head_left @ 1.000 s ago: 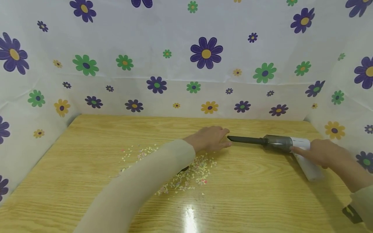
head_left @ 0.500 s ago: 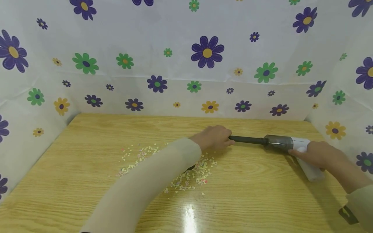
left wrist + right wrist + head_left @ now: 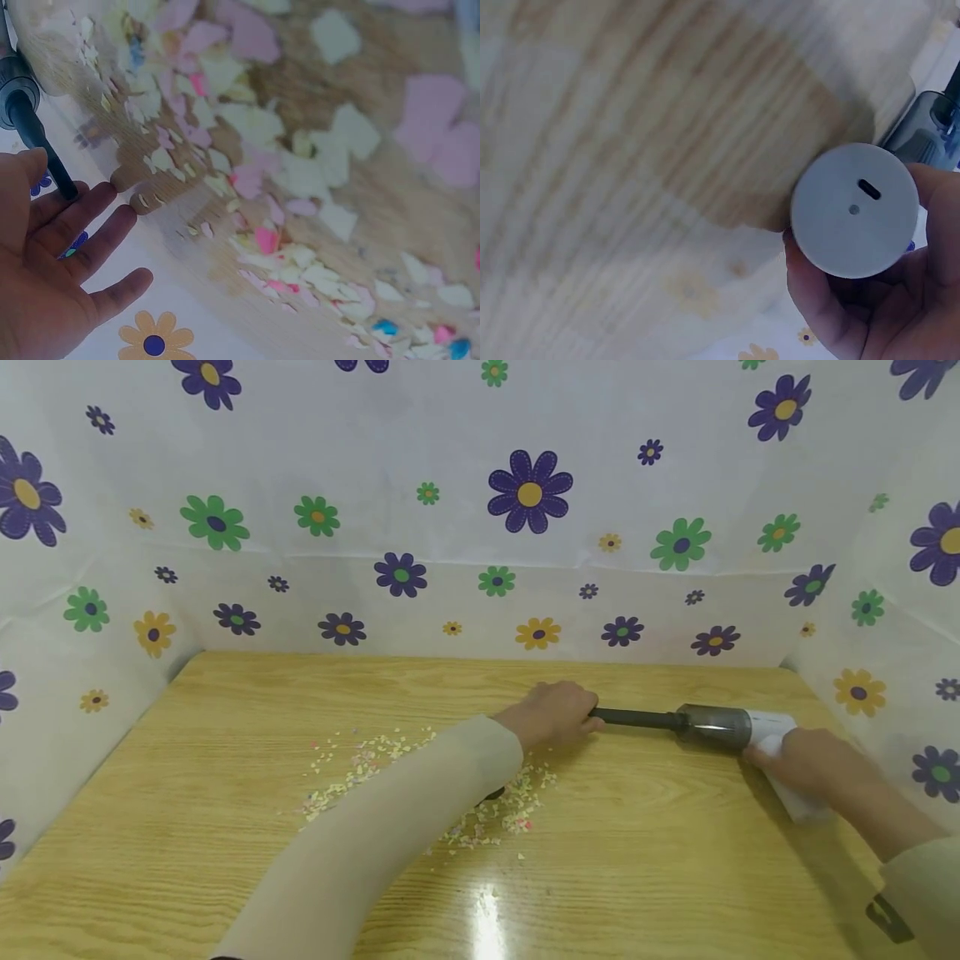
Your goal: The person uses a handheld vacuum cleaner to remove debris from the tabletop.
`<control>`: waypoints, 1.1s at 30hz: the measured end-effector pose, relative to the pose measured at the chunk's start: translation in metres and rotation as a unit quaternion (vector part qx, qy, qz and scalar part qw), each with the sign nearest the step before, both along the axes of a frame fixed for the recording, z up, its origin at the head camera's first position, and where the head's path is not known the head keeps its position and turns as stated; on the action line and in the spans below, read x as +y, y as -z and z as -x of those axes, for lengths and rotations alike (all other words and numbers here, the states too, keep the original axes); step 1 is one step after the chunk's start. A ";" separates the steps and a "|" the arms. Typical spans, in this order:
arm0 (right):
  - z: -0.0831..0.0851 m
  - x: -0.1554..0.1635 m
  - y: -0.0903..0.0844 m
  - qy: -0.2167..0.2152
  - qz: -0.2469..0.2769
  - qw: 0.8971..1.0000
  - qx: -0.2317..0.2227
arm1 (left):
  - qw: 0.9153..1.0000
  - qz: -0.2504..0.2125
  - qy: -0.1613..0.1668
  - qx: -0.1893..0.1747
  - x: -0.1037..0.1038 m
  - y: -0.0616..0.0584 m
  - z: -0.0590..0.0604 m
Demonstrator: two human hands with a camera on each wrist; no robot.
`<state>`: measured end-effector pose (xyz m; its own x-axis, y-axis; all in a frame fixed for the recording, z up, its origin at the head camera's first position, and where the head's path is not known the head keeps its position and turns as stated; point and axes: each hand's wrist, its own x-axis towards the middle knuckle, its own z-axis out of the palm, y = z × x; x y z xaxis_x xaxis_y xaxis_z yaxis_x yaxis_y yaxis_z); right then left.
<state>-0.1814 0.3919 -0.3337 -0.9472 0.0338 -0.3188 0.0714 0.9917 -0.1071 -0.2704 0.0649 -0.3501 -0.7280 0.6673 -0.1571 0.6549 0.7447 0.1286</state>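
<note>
A handheld vacuum cleaner (image 3: 714, 727) lies across the right of the table in the head view, with a clear dark dust cup, a white body and a long black nozzle (image 3: 637, 719) pointing left. My right hand (image 3: 817, 768) grips its white handle. In the right wrist view, fingers and thumb curl round the handle, whose round end (image 3: 855, 214) faces the camera. My left hand (image 3: 553, 714) is at the nozzle's tip. The left wrist view shows the nozzle between thumb and index finger, the other fingers spread. Paper confetti (image 3: 517, 802) lies scattered under my left forearm, which hides part of it.
The wooden table (image 3: 637, 877) carries a bright reflection near its front. Flower-printed white sheeting (image 3: 442, 535) closes off the back and both sides. Dark wrist gear (image 3: 890, 918) shows at the right sleeve.
My left hand has moved slightly right, and its fingers have closed in on the nozzle tip. The right hand stays on the handle; the vacuum cleaner has barely shifted.
</note>
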 end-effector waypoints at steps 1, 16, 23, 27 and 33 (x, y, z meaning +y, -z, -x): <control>0.000 0.000 0.001 -0.002 -0.002 1.000 0.003 | 1.000 0.001 -0.001 0.002 0.000 0.000 0.000; -0.003 -0.001 0.028 0.000 0.039 0.996 0.085 | 0.999 0.030 -0.019 0.017 0.000 -0.001 0.000; -0.002 -0.007 0.029 -0.007 0.041 0.993 0.107 | 0.999 0.027 -0.022 0.004 -0.007 -0.005 -0.001; -0.001 -0.010 0.028 0.007 0.066 0.991 0.117 | 1.000 0.021 -0.022 -0.007 -0.014 -0.011 -0.004; 0.005 -0.017 0.020 0.030 0.102 0.985 0.133 | 1.000 0.012 -0.013 -0.002 -0.024 -0.017 -0.001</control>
<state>-0.1862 0.3748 -0.3536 -0.9965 0.0538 -0.0646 0.0720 0.9422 -0.3273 -0.2693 0.0405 -0.3328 -0.7447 0.6441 -0.1748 0.6346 0.7645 0.1132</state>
